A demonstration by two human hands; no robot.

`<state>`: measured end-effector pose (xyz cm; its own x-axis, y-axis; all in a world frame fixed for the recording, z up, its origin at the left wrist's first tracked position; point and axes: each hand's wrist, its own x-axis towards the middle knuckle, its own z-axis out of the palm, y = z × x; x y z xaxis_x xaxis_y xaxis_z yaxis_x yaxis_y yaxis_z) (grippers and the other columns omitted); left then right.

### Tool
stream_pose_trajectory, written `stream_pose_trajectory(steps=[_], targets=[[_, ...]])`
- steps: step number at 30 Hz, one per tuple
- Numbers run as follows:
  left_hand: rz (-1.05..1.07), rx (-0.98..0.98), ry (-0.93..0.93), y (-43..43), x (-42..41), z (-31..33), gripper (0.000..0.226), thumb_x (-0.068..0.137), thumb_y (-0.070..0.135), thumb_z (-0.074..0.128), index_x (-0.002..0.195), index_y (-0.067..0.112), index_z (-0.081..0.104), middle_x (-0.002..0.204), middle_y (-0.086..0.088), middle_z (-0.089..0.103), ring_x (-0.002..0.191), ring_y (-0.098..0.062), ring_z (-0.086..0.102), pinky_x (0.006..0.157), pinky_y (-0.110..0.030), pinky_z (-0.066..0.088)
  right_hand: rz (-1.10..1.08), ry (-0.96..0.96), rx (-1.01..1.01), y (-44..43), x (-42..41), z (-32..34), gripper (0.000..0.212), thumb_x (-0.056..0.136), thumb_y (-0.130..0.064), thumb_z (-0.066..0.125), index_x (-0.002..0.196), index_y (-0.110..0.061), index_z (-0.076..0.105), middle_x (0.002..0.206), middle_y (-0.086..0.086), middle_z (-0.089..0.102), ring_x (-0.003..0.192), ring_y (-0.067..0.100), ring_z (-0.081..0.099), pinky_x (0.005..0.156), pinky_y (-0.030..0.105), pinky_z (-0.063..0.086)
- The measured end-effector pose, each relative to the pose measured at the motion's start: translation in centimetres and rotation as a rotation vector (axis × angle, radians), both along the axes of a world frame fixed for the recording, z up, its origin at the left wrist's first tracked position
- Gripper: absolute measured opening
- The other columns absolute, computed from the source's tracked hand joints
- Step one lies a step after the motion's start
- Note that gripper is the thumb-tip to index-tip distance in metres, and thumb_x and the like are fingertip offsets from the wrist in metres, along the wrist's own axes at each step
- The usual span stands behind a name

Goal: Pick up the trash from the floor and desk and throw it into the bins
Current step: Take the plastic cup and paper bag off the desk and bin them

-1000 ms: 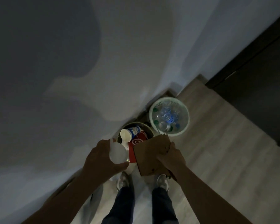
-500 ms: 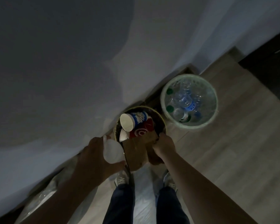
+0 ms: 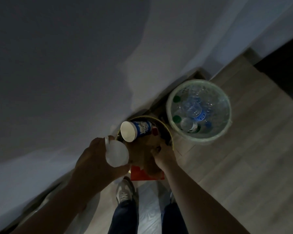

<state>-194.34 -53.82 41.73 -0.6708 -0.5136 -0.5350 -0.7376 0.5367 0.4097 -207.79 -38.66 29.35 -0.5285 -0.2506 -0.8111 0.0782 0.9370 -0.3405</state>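
Observation:
My left hand (image 3: pixel 95 159) grips a white plastic cup (image 3: pixel 116 153) just left of a yellow-rimmed bin (image 3: pixel 167 130). My right hand (image 3: pixel 164 153) holds a brown cardboard piece (image 3: pixel 142 149) down in that bin's mouth. A blue-and-white paper cup (image 3: pixel 135 130) lies on its side on top of the bin's contents, and a red box (image 3: pixel 146 173) sticks out at the bin's near side. To the right stands a pale green mesh bin (image 3: pixel 225 132) filled with clear plastic bottles (image 3: pixel 193 110).
Both bins stand against a white wall (image 3: pixel 74 65) on a light wood floor (image 3: pixel 243 166). My shoes (image 3: pixel 124 191) and legs are just below the bins. A dark cabinet (image 3: pixel 284 65) is at the far right. The scene is dim.
The view has closed in on the bins. My right hand has lowered the cardboard piece from above the bin into its mouth. The left hand kept hold of the white cup.

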Motion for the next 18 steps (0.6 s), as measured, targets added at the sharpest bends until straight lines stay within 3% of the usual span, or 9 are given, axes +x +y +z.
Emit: stream_pose_trajectory(steps=[3, 7, 10, 14, 18], targets=[[0.051, 0.034, 0.097, 0.6, -2.0, 0.4, 0.098, 0.049, 0.071, 0.075, 0.13, 0.026, 0.042, 0.118, 0.013, 0.049, 0.104, -0.006, 0.052, 0.084, -0.025, 0.048, 0.012, 0.079, -0.098, 1.8, -1.0, 1.5, 0.04, 0.094, -0.032, 0.051, 0.132, -0.019, 0.049, 0.124, 0.01, 0.057, 0.11, 0.027, 0.058, 0.089, 0.036, 0.049], [-0.008, 0.007, 0.158, 1.7, -5.5, 1.0, 0.109, 0.043, 0.092, 0.056, 0.127, 0.025, 0.046, 0.115, 0.009, 0.057, 0.103, -0.011, 0.058, 0.081, -0.033, 0.054, 0.026, 0.105, -0.044, 6.4, -2.8, 4.1, 0.044, 0.096, -0.033, 0.052, 0.136, -0.014, 0.046, 0.127, 0.01, 0.052, 0.115, 0.023, 0.053, 0.09, 0.026, 0.041], [-0.01, -0.006, 0.164, 3.1, -8.4, 1.5, 0.094, 0.045, 0.084, 0.062, 0.122, 0.032, 0.046, 0.112, 0.012, 0.057, 0.101, -0.012, 0.055, 0.078, -0.034, 0.054, -0.019, 0.072, -0.028, 9.5, -4.1, 5.7, 0.054, 0.094, -0.028, 0.054, 0.145, -0.018, 0.037, 0.137, 0.01, 0.044, 0.123, 0.021, 0.048, 0.095, 0.024, 0.038], [0.031, 0.004, 0.131, 4.9, -11.3, 1.3, 0.094, 0.047, 0.072, 0.073, 0.127, 0.037, 0.039, 0.123, 0.007, 0.049, 0.111, -0.017, 0.05, 0.089, -0.04, 0.051, -0.129, 0.083, -0.021, 12.7, -5.5, 6.9, 0.05, 0.091, -0.025, 0.059, 0.139, -0.019, 0.044, 0.135, 0.009, 0.048, 0.12, 0.022, 0.052, 0.101, 0.032, 0.043], [0.104, 0.021, 0.174, 5.6, -11.3, -1.2, 0.104, 0.044, 0.057, 0.083, 0.134, 0.025, 0.041, 0.128, -0.004, 0.047, 0.116, -0.024, 0.05, 0.095, -0.044, 0.049, -0.164, 0.077, -0.049, 14.1, -5.7, 6.9, 0.049, 0.091, -0.024, 0.059, 0.138, -0.019, 0.045, 0.134, 0.007, 0.048, 0.12, 0.021, 0.052, 0.099, 0.032, 0.045]])
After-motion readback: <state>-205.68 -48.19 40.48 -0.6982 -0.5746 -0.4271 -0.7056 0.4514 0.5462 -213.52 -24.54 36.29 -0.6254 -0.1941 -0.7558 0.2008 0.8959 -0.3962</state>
